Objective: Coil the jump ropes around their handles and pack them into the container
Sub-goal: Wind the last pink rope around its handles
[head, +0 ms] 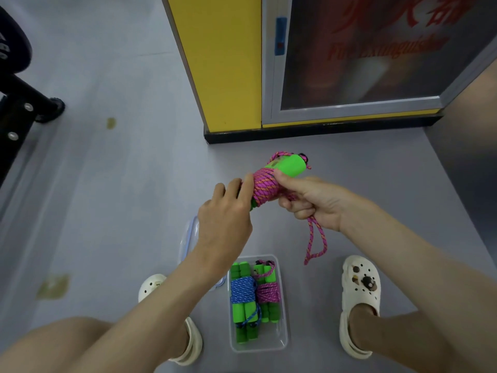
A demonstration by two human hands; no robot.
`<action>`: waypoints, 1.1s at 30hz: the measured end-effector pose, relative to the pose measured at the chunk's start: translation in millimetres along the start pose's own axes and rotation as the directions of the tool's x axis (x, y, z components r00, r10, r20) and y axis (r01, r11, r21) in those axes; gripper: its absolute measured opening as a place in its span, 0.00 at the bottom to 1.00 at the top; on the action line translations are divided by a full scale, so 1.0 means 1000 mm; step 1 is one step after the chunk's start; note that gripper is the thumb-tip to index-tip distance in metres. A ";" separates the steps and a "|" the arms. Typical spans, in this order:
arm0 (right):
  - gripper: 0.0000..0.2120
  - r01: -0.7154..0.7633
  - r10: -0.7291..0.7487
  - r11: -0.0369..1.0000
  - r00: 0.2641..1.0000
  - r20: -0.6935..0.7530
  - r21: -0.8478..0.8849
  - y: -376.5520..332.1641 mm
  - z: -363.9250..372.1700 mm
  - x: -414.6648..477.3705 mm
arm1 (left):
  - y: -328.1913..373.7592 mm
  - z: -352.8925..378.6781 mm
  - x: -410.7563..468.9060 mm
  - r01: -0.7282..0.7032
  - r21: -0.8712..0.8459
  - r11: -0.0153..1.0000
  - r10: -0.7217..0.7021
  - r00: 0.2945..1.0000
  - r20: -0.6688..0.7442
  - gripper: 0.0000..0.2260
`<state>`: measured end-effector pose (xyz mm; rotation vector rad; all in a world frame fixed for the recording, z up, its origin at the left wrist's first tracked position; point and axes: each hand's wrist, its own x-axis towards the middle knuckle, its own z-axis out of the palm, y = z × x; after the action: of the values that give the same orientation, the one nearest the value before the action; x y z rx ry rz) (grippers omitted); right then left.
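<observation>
Middle of the frame, over the grey floor (121,184), a person holds a pink jump rope (265,185) wound thickly round its green handles (291,166). The bundle is tilted, its bright green end pointing up and to the right. The right hand (309,203) grips it from the right side, thumb pressed on the coil and fingers curled tight underneath. A loose loop (318,243) of the same rope hangs down from that fist. The left hand (223,214) comes in from the left, its fingers bent over the lower end of the coil and touching it; the thumb is hidden from where I stand.

Lower down, between the person's two pale clogs (360,292), a clear plastic container (258,345) sits on the floor. Two wound ropes lie side by side in it: a blue jump rope (243,292) on the left and a second pink rope (267,292) on the right, both round green handles. A clear lid (188,238) lies just beside the container's left, partly behind the left forearm. At the top stands a yellow cabinet (220,63) with a glass door.
</observation>
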<state>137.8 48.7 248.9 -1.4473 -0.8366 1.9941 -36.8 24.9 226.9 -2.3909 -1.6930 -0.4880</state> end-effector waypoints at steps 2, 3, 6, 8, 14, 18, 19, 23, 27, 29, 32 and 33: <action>0.18 0.006 -0.007 1.000 0.998 -0.064 -0.016 0.003 0.000 0.002 | 0.001 0.004 -0.003 -0.070 0.032 0.997 0.072 0.996 -0.051 0.27; 0.16 0.006 -0.008 1.000 0.995 -0.095 -0.022 0.004 0.000 0.003 | 0.001 0.005 -0.004 -0.084 0.035 0.996 0.086 0.994 -0.061 0.28; 0.13 0.021 -0.028 0.999 0.987 -0.155 -0.047 0.005 0.000 0.003 | -0.001 0.013 -0.005 -0.126 0.039 0.991 0.129 0.989 -0.067 0.27; 0.12 0.043 -0.061 0.994 0.981 -0.187 -0.098 0.002 -0.001 0.002 | -0.003 0.017 -0.006 -0.147 0.008 0.989 0.147 0.988 -0.039 0.30; 0.10 0.052 -0.070 0.977 0.994 -0.082 -0.207 -0.004 -0.006 -0.003 | -0.005 -0.010 0.010 0.520 -0.583 0.624 -0.165 0.817 0.552 0.39; 0.12 0.111 -0.099 0.980 0.992 0.084 -0.162 -0.004 -0.004 -0.009 | -0.012 -0.017 0.018 0.768 -0.640 0.000 0.006 0.640 0.768 0.25; 0.14 0.120 -0.103 0.979 0.989 0.106 -0.163 -0.005 -0.005 -0.010 | -0.012 -0.018 0.016 0.797 -0.600 -0.066 0.074 0.604 0.794 0.23; 0.18 0.094 -0.078 0.969 0.994 0.079 -0.227 -0.004 -0.006 -0.009 | -0.011 -0.020 0.016 0.800 -0.590 -0.107 0.032 0.596 0.803 0.25; 0.17 0.018 -0.044 0.933 0.997 -0.065 -0.359 0.007 -0.001 -0.005 | -0.015 -0.011 0.017 0.618 -0.656 0.433 -0.168 0.770 0.615 0.24; 0.18 0.002 -0.041 0.927 0.994 -0.097 -0.375 0.010 0.000 -0.004 | -0.012 -0.012 0.014 0.538 -0.608 0.585 -0.193 0.819 0.540 0.26; 0.18 -0.007 -0.043 0.925 0.992 -0.122 -0.380 0.009 0.003 -0.002 | -0.010 -0.013 0.013 0.475 -0.543 0.693 -0.226 0.858 0.462 0.27; 0.18 -0.008 -0.043 0.927 0.991 -0.128 -0.376 0.009 0.004 -0.001 | -0.009 -0.013 0.013 0.457 -0.518 0.723 -0.231 0.867 0.442 0.27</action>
<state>133.5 41.2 244.4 -1.7539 -1.2163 1.7622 -43.6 35.2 243.5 -2.6984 -2.5063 -0.8190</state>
